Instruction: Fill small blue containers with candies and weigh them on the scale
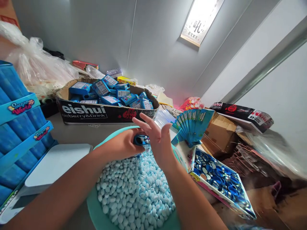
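Note:
A teal basin (96, 214) in front of me is heaped with small pale blue and white candy tablets (134, 191). Over its far rim my left hand (123, 143) is closed around a small blue tin (141, 139) with tablets showing in it. My right hand (155, 140) is beside the tin, palm toward it, its fingers stretched out and spread. To the right lies a shallow box of several blue round tin parts (216, 177).
A cardboard tray (105, 112) piled with blue cartons stands behind the basin. Fanned blue folded cards (192, 126) sit at the right, near brown cardboard boxes (220, 134). A blue display stand (16, 127) and a white scale (52, 164) are at the left. Plastic bags line the wall.

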The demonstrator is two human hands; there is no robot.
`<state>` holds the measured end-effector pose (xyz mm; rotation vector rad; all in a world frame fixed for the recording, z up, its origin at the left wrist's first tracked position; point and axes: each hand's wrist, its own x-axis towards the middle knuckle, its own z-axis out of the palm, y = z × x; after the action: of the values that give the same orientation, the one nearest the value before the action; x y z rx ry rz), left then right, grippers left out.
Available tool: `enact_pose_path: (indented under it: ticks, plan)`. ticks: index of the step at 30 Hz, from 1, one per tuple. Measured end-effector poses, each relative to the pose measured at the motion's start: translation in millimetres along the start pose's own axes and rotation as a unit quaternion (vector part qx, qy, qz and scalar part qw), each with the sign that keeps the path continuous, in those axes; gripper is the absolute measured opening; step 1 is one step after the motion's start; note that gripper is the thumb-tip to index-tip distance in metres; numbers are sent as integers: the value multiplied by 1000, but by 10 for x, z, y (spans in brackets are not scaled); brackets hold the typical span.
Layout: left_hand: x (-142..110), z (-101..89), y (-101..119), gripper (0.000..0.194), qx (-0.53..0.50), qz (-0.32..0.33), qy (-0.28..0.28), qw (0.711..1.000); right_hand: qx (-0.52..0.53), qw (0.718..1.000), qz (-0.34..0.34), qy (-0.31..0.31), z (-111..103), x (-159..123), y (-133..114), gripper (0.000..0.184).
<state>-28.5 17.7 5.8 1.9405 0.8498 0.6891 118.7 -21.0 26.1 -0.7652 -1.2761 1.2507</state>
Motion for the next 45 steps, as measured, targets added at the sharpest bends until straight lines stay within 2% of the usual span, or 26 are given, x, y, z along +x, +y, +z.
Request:
enact_pose_path:
  ticks: [3, 6, 8, 12, 17, 19, 22, 26, 28, 30, 32, 35, 39, 41, 45]
  plan:
    - [6, -2, 20, 58, 1, -14, -6, 1000, -113, 991, -62, 28, -45, -3, 0, 65]
    - [10, 2, 39, 60, -19, -1, -6, 1000, -300, 942, -120, 89, -179, 29, -27, 31]
    - [11, 6, 46, 61, -28, 1, -3, 1000, -391, 908, -105, 106, -286, 58, -30, 17]
    - [14, 12, 49, 60, -31, 9, -7, 999, -440, 890, -78, 92, -399, 74, 28, 18]
    - [16, 21, 76, 50, -47, 46, -14, 998, -506, 853, -74, 103, -293, 31, 72, 22]
    - [11, 26, 104, 45, -74, 59, -29, 995, -489, 865, -71, 88, -224, 28, 79, 20]
    - [5, 27, 134, 39, -90, 65, -38, 993, -424, 900, -64, 75, -153, 46, 91, 16]
    - [4, 16, 106, 50, -40, 31, -10, 999, -357, 931, -30, 76, -207, 79, 44, 22]
    - [3, 15, 77, 59, -14, 3, 6, 1000, -371, 920, -53, 111, -304, 91, -4, 27]
    - [0, 18, 54, 65, -10, -20, 14, 1000, -431, 890, -64, 138, -412, 102, -37, 28]
    - [-6, 22, 42, 67, -15, -32, 20, 999, -492, 863, -27, 112, -490, 114, -38, 24]
    - [-13, 15, 39, 68, -9, -25, 29, 999, -528, 847, 22, 58, -507, 127, 2, 19]
    - [-15, 1, 25, 67, -41, -21, -3, 999, -555, 829, 21, 68, -432, 113, 34, 16]
    - [-5, 6, 5, 65, -72, -41, -2, 997, -547, 833, 23, 78, -401, 94, 34, 15]
    - [33, 25, -27, 53, -128, -48, 14, 990, -456, 884, 29, 99, -349, 64, 58, 10]
